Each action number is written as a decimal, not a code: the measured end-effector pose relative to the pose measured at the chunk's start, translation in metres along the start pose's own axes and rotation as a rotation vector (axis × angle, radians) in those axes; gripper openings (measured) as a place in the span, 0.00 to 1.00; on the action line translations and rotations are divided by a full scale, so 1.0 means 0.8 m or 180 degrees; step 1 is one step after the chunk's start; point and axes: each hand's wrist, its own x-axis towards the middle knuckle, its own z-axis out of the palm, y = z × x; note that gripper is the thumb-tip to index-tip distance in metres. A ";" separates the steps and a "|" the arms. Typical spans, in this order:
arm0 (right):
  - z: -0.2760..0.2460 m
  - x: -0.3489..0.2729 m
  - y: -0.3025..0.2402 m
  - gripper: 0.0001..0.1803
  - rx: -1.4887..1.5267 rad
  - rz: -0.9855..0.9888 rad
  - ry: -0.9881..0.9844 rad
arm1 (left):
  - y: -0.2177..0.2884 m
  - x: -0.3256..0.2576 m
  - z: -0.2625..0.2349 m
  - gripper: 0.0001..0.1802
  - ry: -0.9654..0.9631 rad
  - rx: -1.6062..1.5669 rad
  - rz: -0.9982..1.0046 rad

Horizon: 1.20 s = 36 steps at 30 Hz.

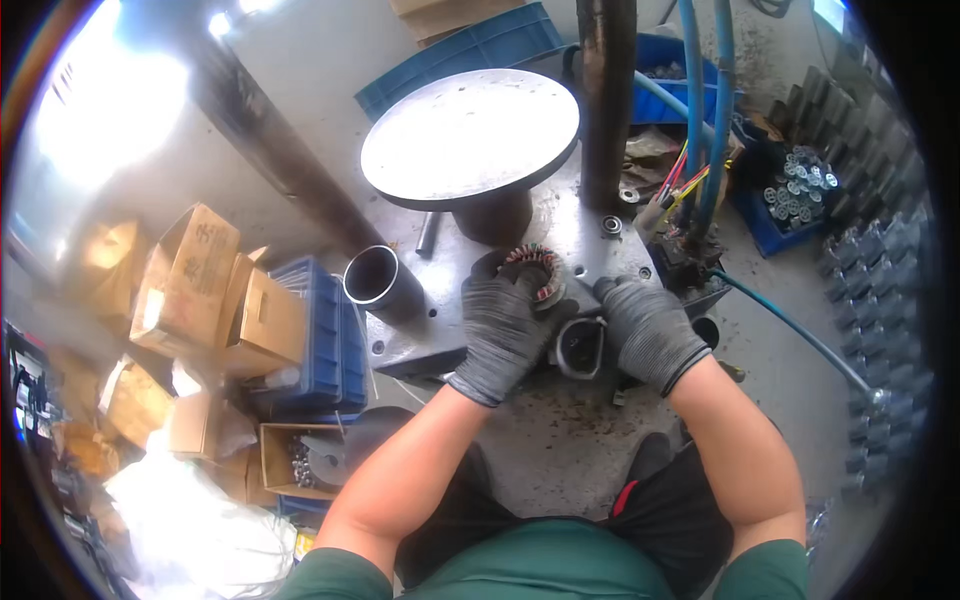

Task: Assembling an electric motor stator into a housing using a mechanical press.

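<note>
Both my hands wear grey knit gloves. My left hand (505,325) is closed around a wound motor stator (546,270), a ring with reddish coil ends showing along its upper rim. Just to the right, at the near edge of the metal table (455,300), my right hand (650,325) curls its fingers against the side of a hollow grey metal housing (578,368). The housing's open mouth faces up toward me, below and right of the stator. The right fingertips are partly hidden.
A round steel plate (470,135) on a thick stem rises beyond my hands, between two dark columns (607,110). An open metal cylinder (373,278) stands left. Blue hoses (712,120) hang at right; stacked metal parts (880,300) line the far right. Cardboard boxes (185,285) fill the left.
</note>
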 end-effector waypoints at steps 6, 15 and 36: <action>-0.002 -0.008 0.042 0.19 0.0186 0.0375 0.0486 | -0.011 0.003 -0.015 0.28 0.0114 0.0068 0.0138; -0.008 -0.042 0.035 0.22 0.0241 -0.0242 0.0200 | -0.012 0.013 -0.065 0.39 -0.0517 -0.0467 0.0665; 0.014 -0.020 -0.005 0.17 0.0336 -0.0215 0.0103 | -0.009 0.001 0.006 0.27 0.0192 -0.0280 0.0639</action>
